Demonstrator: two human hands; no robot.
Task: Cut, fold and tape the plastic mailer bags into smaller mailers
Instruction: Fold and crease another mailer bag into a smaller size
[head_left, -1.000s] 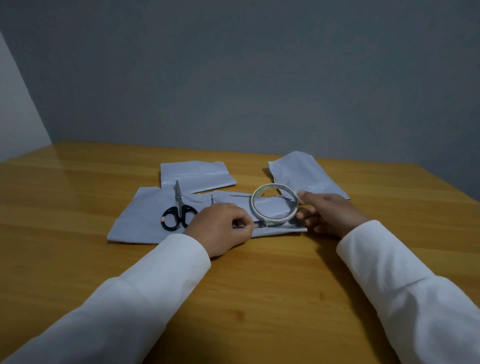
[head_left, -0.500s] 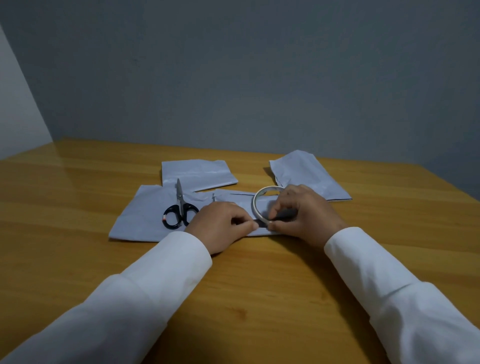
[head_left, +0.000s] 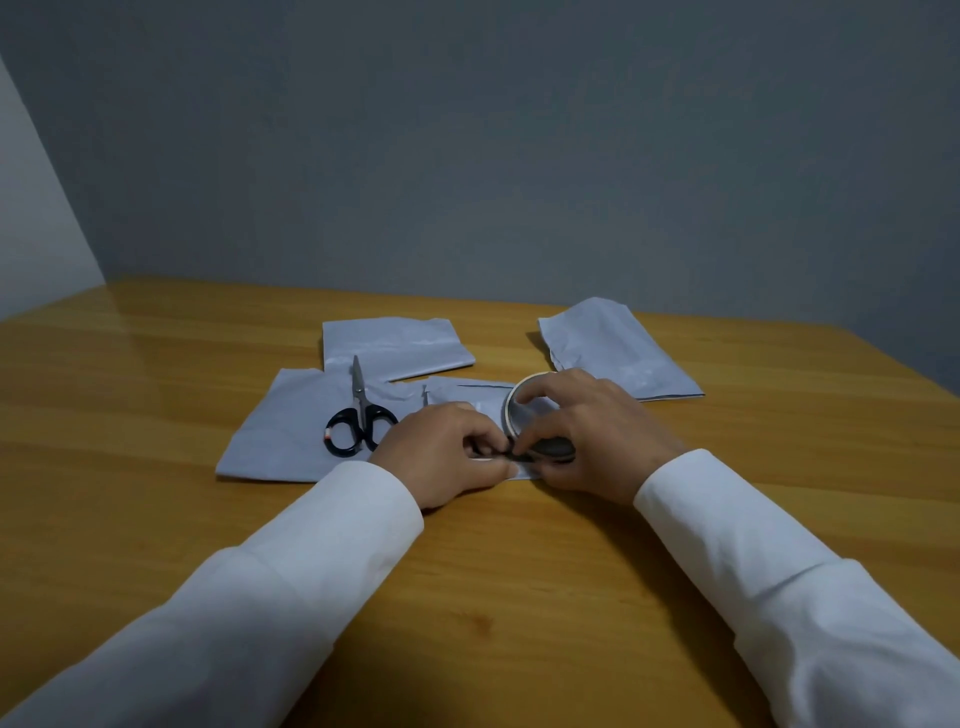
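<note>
Grey, crinkly mailer lies flat; my right hand grips the tape, left hand pinches something I can't make out.

A wooden worktop, warm yellow-brown with a slight sheen, fills the lower half of the view. Behind it rises a plain grey-blue wall. At the far left a paler wall meets it in a slanting corner line.
</note>
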